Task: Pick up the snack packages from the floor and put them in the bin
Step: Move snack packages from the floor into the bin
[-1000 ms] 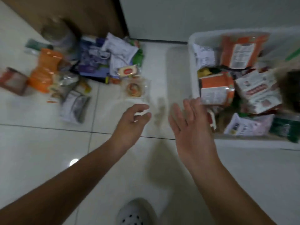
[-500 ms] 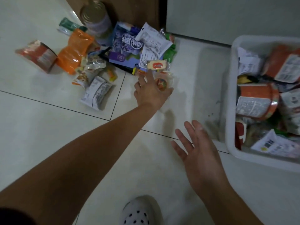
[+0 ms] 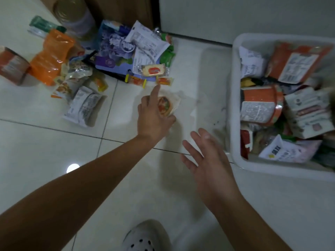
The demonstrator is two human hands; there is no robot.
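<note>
A round snack (image 3: 168,105) in clear wrap, printed orange and red, is being pinched by the left hand (image 3: 154,120), its grip curled round it, seemingly just off the glossy floor tiles (image 3: 54,151), between the heaped packages (image 3: 116,51) and the white bin (image 3: 236,109). The right hand (image 3: 208,160) is being held spread, empty. The bin is being cut off rightward, and labels are being blurred.
</note>
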